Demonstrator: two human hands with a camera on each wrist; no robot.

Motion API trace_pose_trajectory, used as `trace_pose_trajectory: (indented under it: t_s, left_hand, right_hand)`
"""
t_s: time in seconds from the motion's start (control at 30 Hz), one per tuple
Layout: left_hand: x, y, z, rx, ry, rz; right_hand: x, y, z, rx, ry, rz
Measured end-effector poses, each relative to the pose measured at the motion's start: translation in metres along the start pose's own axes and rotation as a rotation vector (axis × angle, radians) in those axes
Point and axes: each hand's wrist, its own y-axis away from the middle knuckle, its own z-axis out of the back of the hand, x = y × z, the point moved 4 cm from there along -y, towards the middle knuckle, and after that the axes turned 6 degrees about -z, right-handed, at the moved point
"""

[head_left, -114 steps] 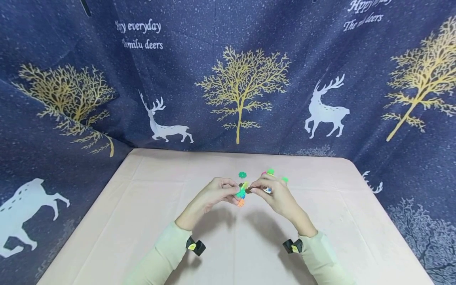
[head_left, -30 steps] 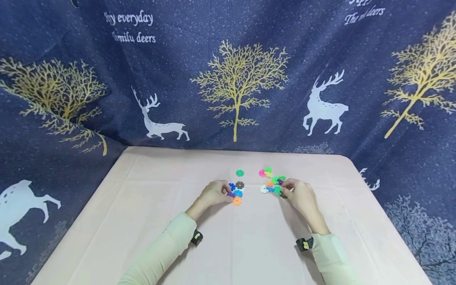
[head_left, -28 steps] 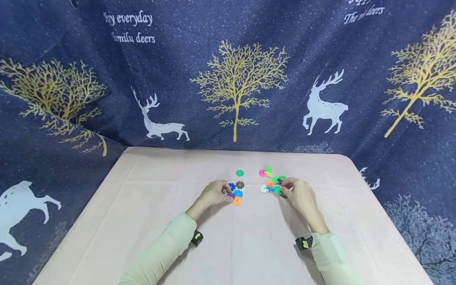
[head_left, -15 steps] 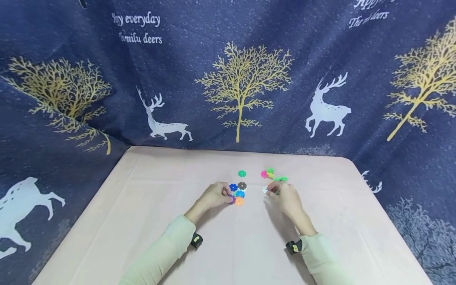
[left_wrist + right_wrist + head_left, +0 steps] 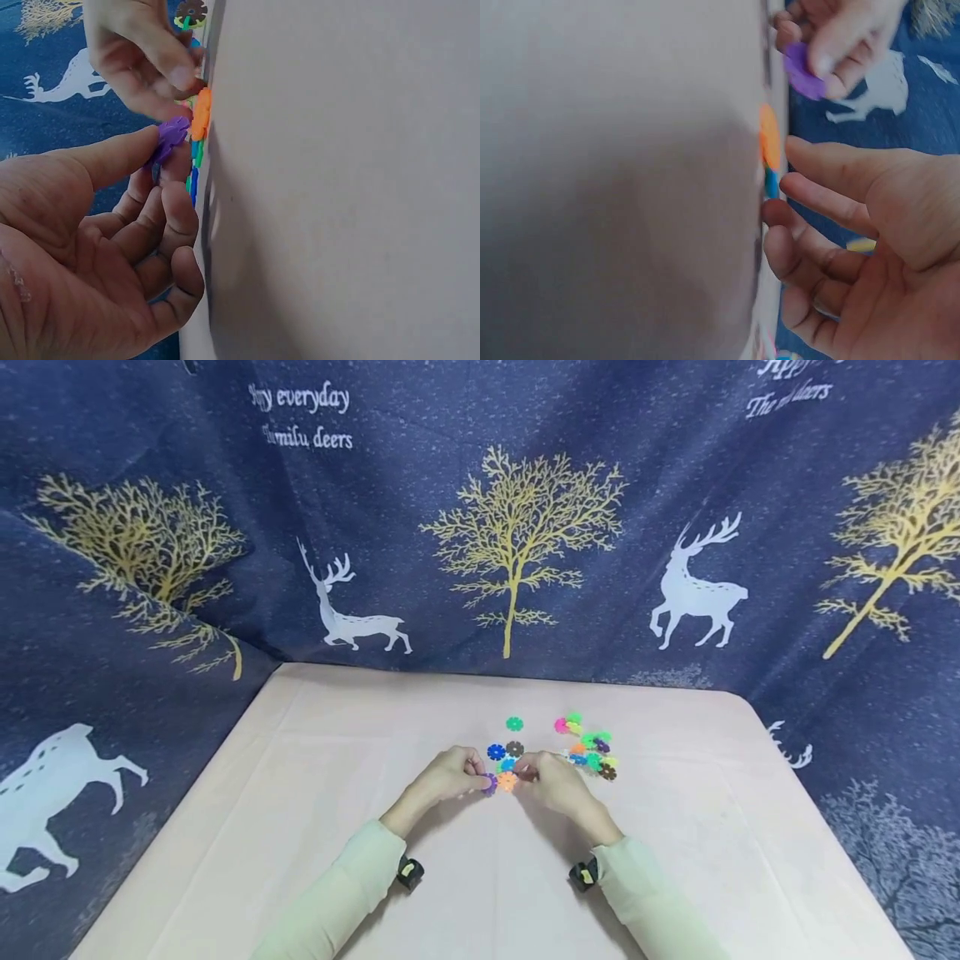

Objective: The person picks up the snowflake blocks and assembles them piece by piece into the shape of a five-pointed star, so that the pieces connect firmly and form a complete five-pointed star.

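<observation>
My left hand [image 5: 448, 777] pinches a purple flower-shaped disc [image 5: 490, 784] between thumb and fingertips; the left wrist view shows the purple disc [image 5: 172, 135] clearly. Just right of it lies an orange disc [image 5: 507, 781], with my right hand [image 5: 557, 782] close beside it. In the right wrist view the right hand [image 5: 855, 232] has thumb and fingers apart, next to the orange disc [image 5: 769, 138], with nothing between them. Behind the orange disc are a light blue disc [image 5: 507, 765], partly covered, a dark blue disc [image 5: 497, 752] and a brown disc [image 5: 515, 749].
A green disc [image 5: 514, 724] lies farther back on the pale table [image 5: 360, 718]. To the right is a loose cluster of several discs, among them a dark brown one [image 5: 607, 772] and a pink one [image 5: 561, 725]. A dark blue patterned cloth [image 5: 450, 643] hangs behind the table.
My right hand has moved left, from the right-hand cluster to the orange disc, uncovering that cluster. My left hand keeps the purple disc, in nearly the same place.
</observation>
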Motion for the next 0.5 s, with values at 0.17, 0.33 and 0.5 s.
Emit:
trace_pose_trajectory:
  t_s: [0.17,0.33,0.5]
  left_hand:
    - [-0.001,0.005,0.001,0.032,0.012,0.014]
    - [-0.004,0.009,0.003,0.045,0.05,0.006]
    - [-0.004,0.013,0.008,0.048,0.121,-0.003]
  right_hand:
    - [0.008,-0.001,-0.009,0.018,0.065,0.019]
    - [0.013,-0.002,-0.012,-0.004,0.124,0.033]
    - [0.015,-0.003,-0.015,0.011,0.112,0.03]
